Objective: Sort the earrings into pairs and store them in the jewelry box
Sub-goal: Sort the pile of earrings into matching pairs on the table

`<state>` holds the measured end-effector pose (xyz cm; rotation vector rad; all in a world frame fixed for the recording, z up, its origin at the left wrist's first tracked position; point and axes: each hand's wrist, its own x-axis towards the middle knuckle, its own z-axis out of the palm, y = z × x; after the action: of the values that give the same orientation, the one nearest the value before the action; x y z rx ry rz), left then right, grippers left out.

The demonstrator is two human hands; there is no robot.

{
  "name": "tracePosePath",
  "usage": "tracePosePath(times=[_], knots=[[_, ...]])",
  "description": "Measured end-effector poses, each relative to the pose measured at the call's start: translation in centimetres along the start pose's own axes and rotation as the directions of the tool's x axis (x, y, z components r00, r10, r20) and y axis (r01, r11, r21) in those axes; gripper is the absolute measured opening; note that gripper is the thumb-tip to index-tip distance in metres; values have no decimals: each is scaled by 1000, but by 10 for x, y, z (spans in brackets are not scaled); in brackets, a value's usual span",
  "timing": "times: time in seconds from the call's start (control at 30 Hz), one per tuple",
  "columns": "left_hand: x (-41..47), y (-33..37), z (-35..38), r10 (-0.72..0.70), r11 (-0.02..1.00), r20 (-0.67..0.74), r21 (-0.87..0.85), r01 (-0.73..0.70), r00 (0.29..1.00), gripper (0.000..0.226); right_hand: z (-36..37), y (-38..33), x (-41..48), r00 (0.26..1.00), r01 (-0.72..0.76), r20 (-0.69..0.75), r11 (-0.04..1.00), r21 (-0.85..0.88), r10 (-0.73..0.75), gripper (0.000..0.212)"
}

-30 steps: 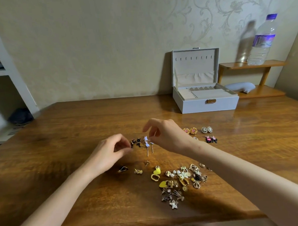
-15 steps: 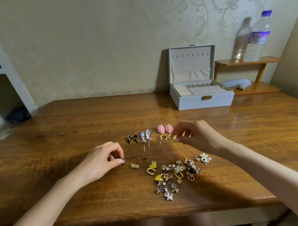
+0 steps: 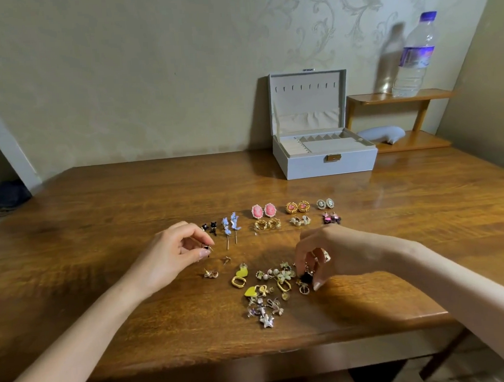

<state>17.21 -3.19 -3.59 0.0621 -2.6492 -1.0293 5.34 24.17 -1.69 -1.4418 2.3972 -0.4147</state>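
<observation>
Matched earring pairs lie in two rows mid-table: black cats (image 3: 209, 228), blue flowers (image 3: 230, 224), pink ovals (image 3: 263, 211), gold-pink rounds (image 3: 297, 207), grey studs (image 3: 325, 203). A loose heap of unsorted earrings (image 3: 266, 291) lies nearer to me. My left hand (image 3: 172, 253) pinches a small black and gold earring (image 3: 207, 248) just above the table. My right hand (image 3: 331, 253) reaches down into the heap, its fingertips pinching a black earring (image 3: 306, 277). The grey jewelry box (image 3: 324, 156) stands open at the back right.
A wooden table (image 3: 130, 202) carries everything. Behind the box stands a small wooden shelf (image 3: 399, 97) with a water bottle (image 3: 414, 59) on top and a grey padded object (image 3: 382, 133) below. A white shelf unit (image 3: 6, 149) is at the far left.
My right hand moved from the sorted rows down to the heap and took hold of a black earring. My left hand picked up the black and gold earring from the table.
</observation>
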Motion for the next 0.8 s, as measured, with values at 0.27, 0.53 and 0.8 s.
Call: tracePosePath(times=[0.27, 0.53, 0.8], knots=[[-2, 3, -1, -50, 997, 16, -50, 51, 999, 20, 1, 4, 4, 999, -17, -33, 999, 52, 19, 24], [0, 8, 0, -70, 991, -15, -115, 68, 997, 14, -11, 5, 0, 985, 20, -169, 950, 311, 35, 19], [4, 16, 0, -94, 950, 12, -299, 94, 995, 10, -15, 5, 17, 964, 112, -261, 818, 564, 48, 19]])
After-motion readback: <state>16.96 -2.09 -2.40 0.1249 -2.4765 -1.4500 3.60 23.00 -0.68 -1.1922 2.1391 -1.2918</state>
